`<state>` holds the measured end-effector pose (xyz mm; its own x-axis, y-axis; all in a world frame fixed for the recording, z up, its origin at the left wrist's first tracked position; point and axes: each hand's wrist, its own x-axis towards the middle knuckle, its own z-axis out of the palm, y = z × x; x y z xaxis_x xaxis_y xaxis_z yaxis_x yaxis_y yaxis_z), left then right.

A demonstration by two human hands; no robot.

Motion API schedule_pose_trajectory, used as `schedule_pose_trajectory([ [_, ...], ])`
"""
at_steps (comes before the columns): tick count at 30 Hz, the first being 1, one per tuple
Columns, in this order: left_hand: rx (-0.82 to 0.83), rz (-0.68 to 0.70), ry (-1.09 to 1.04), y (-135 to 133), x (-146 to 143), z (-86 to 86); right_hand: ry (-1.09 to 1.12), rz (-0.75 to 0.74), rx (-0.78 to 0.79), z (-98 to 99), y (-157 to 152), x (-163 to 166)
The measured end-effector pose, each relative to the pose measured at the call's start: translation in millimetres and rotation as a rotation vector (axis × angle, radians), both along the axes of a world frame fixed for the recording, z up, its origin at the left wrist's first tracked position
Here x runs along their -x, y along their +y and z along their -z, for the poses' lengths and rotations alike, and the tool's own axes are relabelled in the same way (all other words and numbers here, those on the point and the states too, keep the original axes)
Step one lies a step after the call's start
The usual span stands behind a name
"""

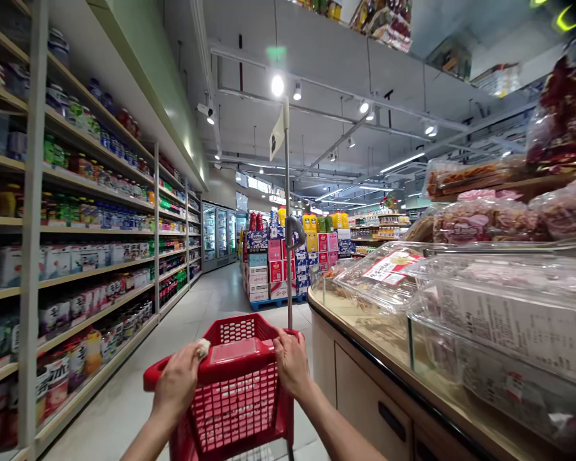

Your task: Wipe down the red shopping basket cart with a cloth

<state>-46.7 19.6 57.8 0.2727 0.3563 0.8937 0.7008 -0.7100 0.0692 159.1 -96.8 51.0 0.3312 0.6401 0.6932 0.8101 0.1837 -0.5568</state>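
A red plastic shopping cart (pixel 235 406) with a mesh basket stands directly before me. My left hand (pixel 176 379) is closed around the left part of its handle. A small crumpled white piece (pixel 203 348), which looks like tissue, sits between that hand's thumb side and the handle. On the right end of the handle, my right hand (pixel 294 362) is wrapped with the fingers over the bar. The far inside of the basket is partly hidden by the handle.
Shelves (pixel 96 229) of bottles, jars and packets line the left. A wooden counter (pixel 365 378) with clear food boxes (pixel 504 320) runs close along the right. Stacked cartons (pixel 278 272) stand ahead on a blue pallet. A thin metal pole (pixel 287 173) rises near the cart's right side.
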Motion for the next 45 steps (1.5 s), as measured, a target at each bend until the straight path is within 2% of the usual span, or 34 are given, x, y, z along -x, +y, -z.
schedule_pose_trajectory([
  [2, -0.026, 0.048, 0.005, -8.9, -14.4, -0.5, 0.012, 0.015, 0.013, -1.1, -0.4, -2.0],
  [5, -0.139, 0.268, 0.167, -39.1, -51.2, 0.6, -0.022, 0.017, 0.042, 1.5, -3.2, -10.4],
  [7, -0.173, 0.315, 0.224, -49.7, -54.0, 2.0, -0.044, 0.031, 0.067, 6.2, -4.3, -20.4],
  [10, -0.142, 0.248, 0.173, -44.4, -11.9, 4.6, -0.047, 0.058, 0.085, 13.8, -3.2, -32.8],
  [12, -0.069, 0.111, 0.050, -37.7, 16.2, 6.4, -0.035, 0.061, 0.074, 16.7, -2.1, -34.5],
  [13, -0.058, 0.059, -0.017, -36.4, 20.5, 7.4, -0.026, 0.060, 0.065, 17.2, -1.8, -33.4],
  [15, -0.058, 0.089, -0.042, -40.0, 5.6, 9.8, -0.018, 0.049, 0.047, 17.1, -1.9, -29.9],
  [18, -0.136, 0.235, 0.084, -53.7, -39.4, 11.3, -0.040, 0.013, 0.037, 16.0, -3.6, -28.1],
  [19, -0.163, 0.266, 0.126, -56.3, -46.5, 11.2, -0.044, 0.006, 0.035, 15.7, -4.2, -29.2],
  [20, -0.180, 0.283, 0.154, -56.4, -45.8, 10.9, -0.039, 0.002, 0.030, 15.5, -4.8, -30.8],
  [22, -0.174, 0.272, 0.152, -49.5, -24.3, 10.3, 0.001, -0.003, 0.013, 15.0, -5.6, -33.9],
  [24, -0.134, 0.175, 0.039, -38.8, 4.4, 9.2, 0.055, -0.031, 0.002, 14.6, -6.0, -34.3],
  [26, -0.098, 0.114, -0.029, -33.5, 13.5, 8.3, 0.092, -0.063, -0.006, 14.1, -6.1, -31.2],
  [28, -0.081, 0.166, -0.010, -37.8, -6.6, 8.5, 0.103, -0.081, -0.014, 13.8, -6.4, -26.8],
  [30, -0.098, 0.278, 0.084, -47.6, -39.7, 8.1, 0.099, -0.087, -0.015, 13.5, -7.5, -24.2],
  [32, -0.081, 0.341, 0.175, -53.8, -60.9, 5.5, 0.097, -0.085, -0.009, 12.8, -9.2, -24.2],
  [34, -0.012, 0.320, 0.178, -52.2, -60.0, 1.1, 0.110, -0.077, -0.014, 11.5, -10.8, -24.9],
  [36, 0.100, 0.203, 0.087, -47.4, -50.6, -4.2, 0.129, -0.067, -0.030, 9.8, -11.6, -24.5],
  [38, 0.194, 0.101, 0.021, -47.4, -53.0, -8.0, 0.137, -0.050, -0.049, 8.3, -11.1, -23.1],
  [42, 0.103, 0.374, 0.241, -61.4, -89.4, -6.3, 0.150, -0.049, -0.091, 7.6, -9.7, -25.4],
  [43, 0.093, 0.393, 0.254, -62.3, -91.3, -5.3, 0.164, -0.061, -0.095, 8.0, -9.7, -27.2],
  [45, 0.080, 0.370, 0.222, -56.0, -76.6, -4.7, 0.187, -0.079, -0.100, 9.2, -10.2, -29.7],
])
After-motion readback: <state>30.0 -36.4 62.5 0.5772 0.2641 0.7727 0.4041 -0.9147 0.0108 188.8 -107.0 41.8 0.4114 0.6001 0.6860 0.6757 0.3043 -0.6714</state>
